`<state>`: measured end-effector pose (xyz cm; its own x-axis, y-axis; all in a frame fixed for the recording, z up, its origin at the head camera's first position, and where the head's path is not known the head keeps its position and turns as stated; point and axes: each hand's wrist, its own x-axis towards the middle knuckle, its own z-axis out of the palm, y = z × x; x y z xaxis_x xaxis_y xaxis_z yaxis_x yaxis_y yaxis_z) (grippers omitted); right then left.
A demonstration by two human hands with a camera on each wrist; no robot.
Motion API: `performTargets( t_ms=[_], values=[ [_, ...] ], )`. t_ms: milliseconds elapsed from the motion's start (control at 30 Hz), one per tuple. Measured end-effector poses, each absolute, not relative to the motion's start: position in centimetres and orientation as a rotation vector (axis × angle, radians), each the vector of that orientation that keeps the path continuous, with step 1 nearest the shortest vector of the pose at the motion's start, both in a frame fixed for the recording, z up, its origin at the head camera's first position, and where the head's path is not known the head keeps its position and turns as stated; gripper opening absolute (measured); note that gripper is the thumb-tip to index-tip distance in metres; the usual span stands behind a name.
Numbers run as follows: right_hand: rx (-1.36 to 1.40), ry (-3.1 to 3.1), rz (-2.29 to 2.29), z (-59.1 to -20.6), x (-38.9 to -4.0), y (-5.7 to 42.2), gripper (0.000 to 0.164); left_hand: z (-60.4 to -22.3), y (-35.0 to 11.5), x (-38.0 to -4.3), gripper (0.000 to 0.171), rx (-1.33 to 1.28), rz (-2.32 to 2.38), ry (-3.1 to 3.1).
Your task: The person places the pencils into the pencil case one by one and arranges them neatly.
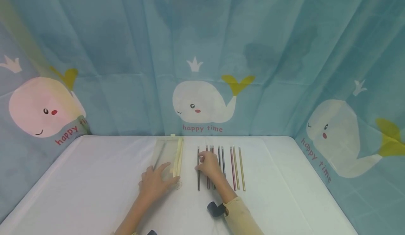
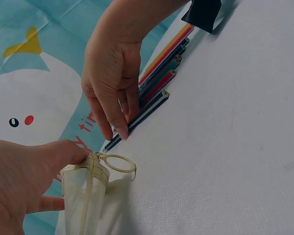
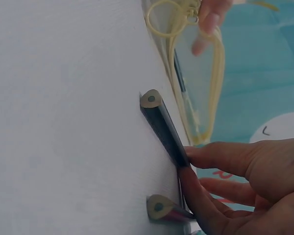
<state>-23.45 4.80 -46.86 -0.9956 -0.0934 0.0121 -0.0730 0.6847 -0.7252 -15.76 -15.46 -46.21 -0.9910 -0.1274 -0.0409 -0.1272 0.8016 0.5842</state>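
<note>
A see-through zip pouch point(image 1: 167, 149) with cream edging lies on the white table. My left hand point(image 1: 155, 182) holds its near end, the thumb by the zip and its ring point(image 2: 120, 163). Through the clear side a dark pencil point(image 3: 180, 73) shows inside the pouch. To the right, my right hand point(image 1: 210, 164) pinches a dark pencil point(image 3: 162, 125) between thumb and finger, at the left end of a row. This pencil lies on or very near the cloth. Beside it lies a dark red pencil point(image 3: 161, 208), partly hidden by my fingers.
Further right in the row are several pencils, among them a red one point(image 1: 233, 168) and two yellowish ones, the outer yellowish pencil point(image 1: 242, 168) being last. A blue curtain point(image 1: 196, 27) with whale prints hangs behind and beside the table point(image 1: 294, 193).
</note>
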Motion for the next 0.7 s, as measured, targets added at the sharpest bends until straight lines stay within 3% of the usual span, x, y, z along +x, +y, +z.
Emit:
performTargets(
  t_ms=[700],
  values=[
    [-0.104,2.735,-1.380,-46.6,-24.1,5.9,0.042,-45.9,-15.4,-15.7,0.078,0.221,-0.984,-2.998]
  ],
)
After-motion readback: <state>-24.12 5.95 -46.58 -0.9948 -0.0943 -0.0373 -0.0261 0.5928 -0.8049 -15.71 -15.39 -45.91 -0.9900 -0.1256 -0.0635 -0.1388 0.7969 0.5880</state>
